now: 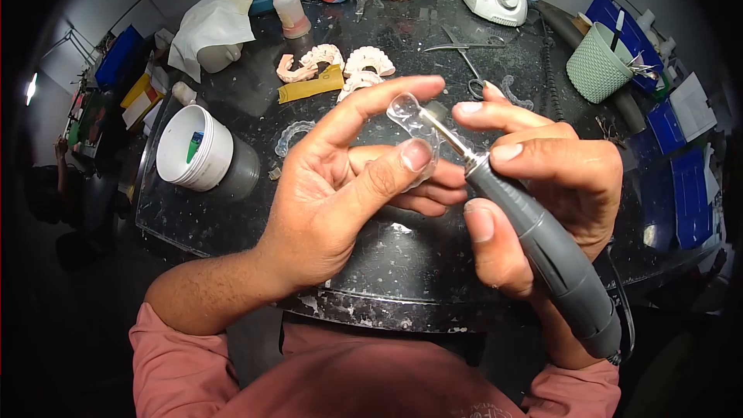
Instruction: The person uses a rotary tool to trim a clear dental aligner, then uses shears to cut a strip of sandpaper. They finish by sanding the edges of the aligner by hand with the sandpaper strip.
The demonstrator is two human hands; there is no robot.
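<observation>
One hand, the left (329, 182), pinches a clear aligner (405, 111); the right hand (584, 178) grips a rotary handpiece (548, 240), apparently trimming, steady contact wanted next.

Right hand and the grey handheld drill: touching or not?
Touching. The head view shows the right hand gripping the drill, thumb on one side of its dark handle and fingers on the other.

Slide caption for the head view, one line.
Left hand holds a clear plastic dental tray; right hand grips a grey handpiece, its tip at the tray, above a black worktable.
</observation>
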